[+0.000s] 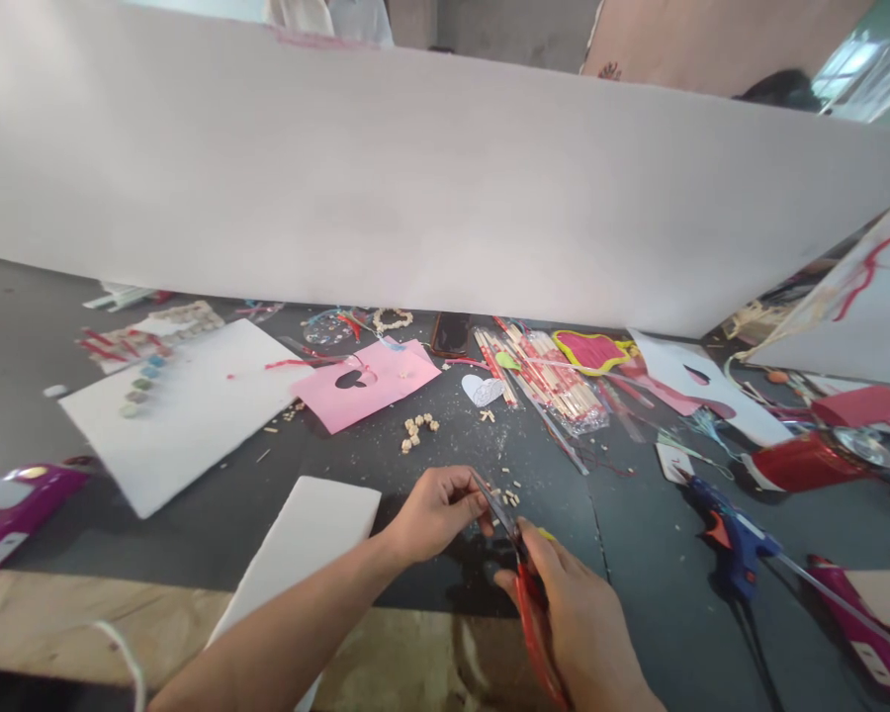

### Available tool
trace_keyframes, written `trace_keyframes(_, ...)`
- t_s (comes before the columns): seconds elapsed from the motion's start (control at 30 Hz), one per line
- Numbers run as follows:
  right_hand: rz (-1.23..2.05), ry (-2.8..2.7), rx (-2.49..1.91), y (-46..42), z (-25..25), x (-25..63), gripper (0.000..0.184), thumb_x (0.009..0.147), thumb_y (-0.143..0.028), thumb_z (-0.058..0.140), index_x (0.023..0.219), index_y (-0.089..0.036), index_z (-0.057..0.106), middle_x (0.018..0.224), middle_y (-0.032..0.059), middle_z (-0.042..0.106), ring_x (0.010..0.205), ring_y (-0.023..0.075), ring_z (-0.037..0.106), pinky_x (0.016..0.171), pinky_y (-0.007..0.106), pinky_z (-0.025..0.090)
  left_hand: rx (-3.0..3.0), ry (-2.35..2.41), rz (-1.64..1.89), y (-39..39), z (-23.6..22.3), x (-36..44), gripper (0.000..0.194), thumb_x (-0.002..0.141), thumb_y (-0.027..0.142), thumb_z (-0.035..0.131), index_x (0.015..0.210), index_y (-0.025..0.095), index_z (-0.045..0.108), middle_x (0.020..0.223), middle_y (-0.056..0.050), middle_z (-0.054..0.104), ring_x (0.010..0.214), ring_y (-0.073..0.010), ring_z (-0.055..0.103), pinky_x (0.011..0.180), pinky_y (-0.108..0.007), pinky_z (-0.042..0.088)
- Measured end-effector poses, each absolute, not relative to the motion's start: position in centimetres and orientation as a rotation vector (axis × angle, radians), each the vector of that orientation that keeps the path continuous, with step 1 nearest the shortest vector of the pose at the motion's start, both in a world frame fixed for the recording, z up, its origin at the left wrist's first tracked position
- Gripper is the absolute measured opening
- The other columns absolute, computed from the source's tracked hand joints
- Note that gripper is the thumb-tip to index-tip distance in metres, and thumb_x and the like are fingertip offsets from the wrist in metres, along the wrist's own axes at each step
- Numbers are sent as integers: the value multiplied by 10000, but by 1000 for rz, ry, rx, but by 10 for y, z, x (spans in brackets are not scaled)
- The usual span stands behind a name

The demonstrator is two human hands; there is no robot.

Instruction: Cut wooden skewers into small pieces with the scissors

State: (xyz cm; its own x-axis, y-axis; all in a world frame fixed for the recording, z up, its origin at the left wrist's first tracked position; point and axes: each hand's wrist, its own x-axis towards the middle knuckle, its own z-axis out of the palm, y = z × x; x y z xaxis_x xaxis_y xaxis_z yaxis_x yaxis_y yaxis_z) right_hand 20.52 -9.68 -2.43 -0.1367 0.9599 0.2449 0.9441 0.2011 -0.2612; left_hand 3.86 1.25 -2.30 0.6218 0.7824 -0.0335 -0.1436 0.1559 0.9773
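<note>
- Stretches across the back as a wide white panel (415,198), upright behind the work.
- Spreads below as a dark tabletop (229,539), sprinkled with pale crumbs near the middle.
- Lies flat at the left as a white sheet (193,435), with a white slab (322,519) nearer, partly under the left forearm.
- Wraps the right hand (582,613) around the red handles of the scissors (538,633), fingers curled and clamped on them.
- Brings the left hand (437,514) to the blade tips, thumb and forefinger drawn together in a pinch; cannot tell what small thing is held there, if any.
- Points the scissors up and leftward over the tabletop, metal blades close together, tips at the left fingertips.
- Rests beyond the hands as a pink card (326,400) with a dark cut-out, and to its right as red-and-pale sticks (556,391).
- Sits well right of the hands as a blue glue gun (738,544).
- Clusters beyond the left hand as pale beads (415,427).
- Scatters just beside the blades as tiny pale pieces (509,497).
</note>
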Motion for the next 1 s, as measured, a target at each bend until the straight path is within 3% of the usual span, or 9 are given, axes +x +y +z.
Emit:
trace_keyframes(0.17, 178, -2120, -1810, -94, -19, 205, 353, 827, -319, 517, 1158, -198, 494, 938, 61, 689, 755, 185, 671, 582, 242, 505, 1260, 700, 723, 13, -23, 41, 292, 787, 397, 564, 702, 118, 550, 623, -36, 614, 585, -125, 581, 581, -224, 423)
trace_keyframes(0.33, 259, -2061, -1833, -91, -11, 203, 359, 824, -322, 515, 1165, -213, 489, 970, 59, 681, 810, 186, 665, 615, 241, 510, 1262, 701, 758, 13, -22, 41, 245, 773, 361, 589, 732, 121, 563, 687, -41, 620, 662, -134, 591, 636, -238, 449)
trace_keyframes(0.43, 270, -2033, -1837, -91, -9, 201, 355, 826, -322, 508, 1164, -215, 493, 966, 63, 676, 827, 187, 659, 630, 241, 510, 1260, 773, 754, 13, -22, 41, 221, 759, 344, 607, 752, 127, 566, 683, -27, 628, 613, -116, 578, 571, -210, 431)
trace_keyframes(0.7, 254, -2075, -1848, -95, -6, 201, 461, 791, -381, 542, 1196, -189, 431, 1035, 102, 616, 926, 235, 601, 739, 343, 505, 1298, 706, 808, 13, -24, 38, 203, 793, 320, 577, 760, 119, 579, 703, -52, 652, 675, -147, 600, 657, -250, 449)
trace_keyframes(1.0, 133, -2083, -1839, -95, -14, 200, 352, 826, -327, 508, 1152, -201, 464, 952, 78, 645, 850, 215, 632, 660, 298, 511, 1105, 604, 682, 13, -21, 39, 291, 735, 406, 634, 728, 129, 543, 592, -22, 629, 489, -96, 551, 468, -183, 343)
